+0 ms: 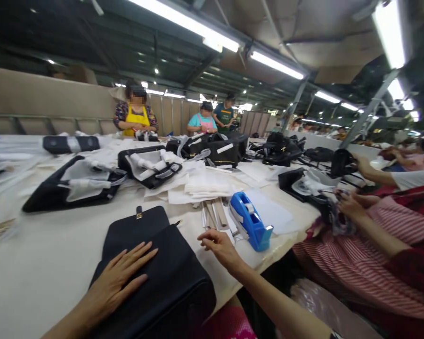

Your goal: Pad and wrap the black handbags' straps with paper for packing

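A black leather handbag lies flat on the white table right in front of me. My left hand rests on it, palm down, fingers stretched flat. My right hand hovers just right of the bag with the fingers curled loosely, nothing plainly in them. It is close to a blue tape dispenser and a few thin card strips.
More black bags with white wrapping and paper sheets cover the table. A person in red stripes works at my right. Other workers stand at the far side, one in a yellow apron.
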Demonstrator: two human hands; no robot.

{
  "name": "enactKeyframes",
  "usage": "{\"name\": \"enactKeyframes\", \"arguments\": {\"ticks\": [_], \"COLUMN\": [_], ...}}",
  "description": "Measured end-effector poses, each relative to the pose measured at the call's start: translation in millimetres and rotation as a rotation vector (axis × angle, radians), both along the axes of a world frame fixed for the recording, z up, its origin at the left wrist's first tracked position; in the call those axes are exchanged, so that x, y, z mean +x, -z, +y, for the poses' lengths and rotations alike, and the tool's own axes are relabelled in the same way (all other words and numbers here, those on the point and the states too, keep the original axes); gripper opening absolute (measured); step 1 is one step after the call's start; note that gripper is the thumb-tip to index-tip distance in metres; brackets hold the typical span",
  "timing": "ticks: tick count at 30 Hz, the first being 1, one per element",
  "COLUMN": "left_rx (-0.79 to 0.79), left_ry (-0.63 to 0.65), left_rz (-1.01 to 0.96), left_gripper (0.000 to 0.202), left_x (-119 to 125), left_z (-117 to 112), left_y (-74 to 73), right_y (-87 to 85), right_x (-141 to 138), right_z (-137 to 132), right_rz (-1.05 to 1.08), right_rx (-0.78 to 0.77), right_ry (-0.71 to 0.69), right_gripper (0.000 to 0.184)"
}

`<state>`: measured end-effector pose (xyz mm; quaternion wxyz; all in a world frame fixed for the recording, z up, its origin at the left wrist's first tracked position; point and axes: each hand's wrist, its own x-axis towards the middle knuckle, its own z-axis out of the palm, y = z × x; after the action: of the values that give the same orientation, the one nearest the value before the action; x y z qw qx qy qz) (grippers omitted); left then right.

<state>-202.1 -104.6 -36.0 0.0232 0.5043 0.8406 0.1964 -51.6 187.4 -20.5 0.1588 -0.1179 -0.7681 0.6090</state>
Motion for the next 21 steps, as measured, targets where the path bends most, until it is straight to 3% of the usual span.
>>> {"name": "enactKeyframes", "arguments": {"ticks": [3,8,11,13,18,21], "left_rx": [-0.027,0.026,0.061,0.023,-0.112,-0.091], "left_ry": [0.049,0.048,0.046,0.053,0.009,0.009], "left_rz": [0.027,0.158,0.158,0.116,-0.079,-0.175], "left_gripper": [0.051,0.053,0.054,0.053,0.048,0.048], "left_x": [-11,-23,-28,-25,17,28], "left_z": [-4,-10,-9,-7,-4,1], "left_y": [14.6,38.3,42.6,32.8,-24.9,-46.0], "right_y": [-6.3,-29.8,-45.1,-52.1,-61.1,-68.3], "right_x": [27,63,77,84,93,82], "right_z": [6,19,28,30,19,17], "right_rz": [-0.021,0.007,0.022,0.02,-0.019,-0.03], "right_rx": [-0.138,-0.185,-0.193,-0.196,-0.081,0.024], "right_ry": [0.013,0.032,0.037,0.031,0.016,0.006], "right_gripper": [0.017,0.017,0.02,0.024,0.031,0.032]}}
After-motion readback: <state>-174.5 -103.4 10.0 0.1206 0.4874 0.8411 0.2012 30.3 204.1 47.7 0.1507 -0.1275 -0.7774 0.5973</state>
